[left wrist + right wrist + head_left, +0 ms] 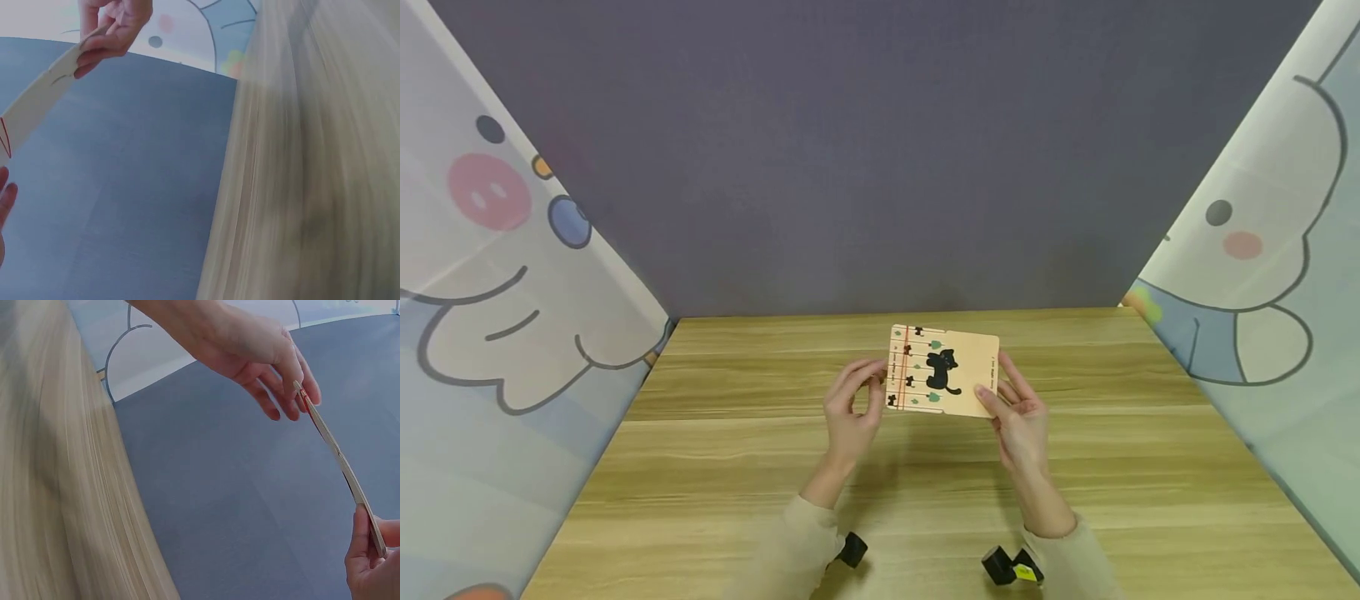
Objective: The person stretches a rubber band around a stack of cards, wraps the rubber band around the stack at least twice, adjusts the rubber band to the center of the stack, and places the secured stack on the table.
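A flat cream card pack (964, 350) is held up above the table, printed with a black cat and small dark animals along lines. A thin red band (904, 371) runs around its left end. My right hand (1022, 421) grips the right end, thumb on the printed face and fingers behind. At the left edge is my left hand (852, 417), its thumb and fingertips curled at the banded end. Edge-on in the right wrist view, the pack (340, 459) shows thin layers, and the left thumb and a finger lie on either side of its tip.
The wood-grain table (737, 467) lies below, with a dark grey panel (880, 167) behind it. Cartoon-print sheets (490, 333) stand at both sides. Black blocky pieces (852, 550) sit by the left and right sleeves (1067, 558).
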`<state>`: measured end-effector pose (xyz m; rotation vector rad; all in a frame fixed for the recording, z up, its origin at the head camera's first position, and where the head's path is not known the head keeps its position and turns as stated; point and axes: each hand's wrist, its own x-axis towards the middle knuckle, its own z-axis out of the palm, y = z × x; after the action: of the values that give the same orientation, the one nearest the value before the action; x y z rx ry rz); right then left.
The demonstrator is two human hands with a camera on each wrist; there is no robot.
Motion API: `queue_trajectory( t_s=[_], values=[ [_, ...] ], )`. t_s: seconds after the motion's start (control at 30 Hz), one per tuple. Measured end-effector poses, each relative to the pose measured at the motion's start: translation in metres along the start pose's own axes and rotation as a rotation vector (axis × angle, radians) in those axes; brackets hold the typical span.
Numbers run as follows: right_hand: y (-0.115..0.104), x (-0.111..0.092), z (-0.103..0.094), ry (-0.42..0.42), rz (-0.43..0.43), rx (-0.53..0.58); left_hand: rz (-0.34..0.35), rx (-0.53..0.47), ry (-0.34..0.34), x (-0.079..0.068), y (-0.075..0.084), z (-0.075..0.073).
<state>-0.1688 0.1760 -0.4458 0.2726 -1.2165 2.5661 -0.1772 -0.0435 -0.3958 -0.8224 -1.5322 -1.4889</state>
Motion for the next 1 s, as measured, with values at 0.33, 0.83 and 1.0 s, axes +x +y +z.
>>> queue_trajectory(
  t_s=[0.33,0.83,1.0],
  values=[
    [0.0,0.005,0.012,-0.005,0.013,-0.056,-0.446,-0.053,0.144,-0.01,0.015,0.001],
    [-0.031,0.005,0.068,0.15,0.111,-0.236,-0.781,-0.308,0.237,-0.074,-0.052,0.007],
    [-0.016,0.011,0.055,0.066,0.014,-0.238,-0.845,-0.289,0.292,-0.099,-0.084,0.012]
  ],
)
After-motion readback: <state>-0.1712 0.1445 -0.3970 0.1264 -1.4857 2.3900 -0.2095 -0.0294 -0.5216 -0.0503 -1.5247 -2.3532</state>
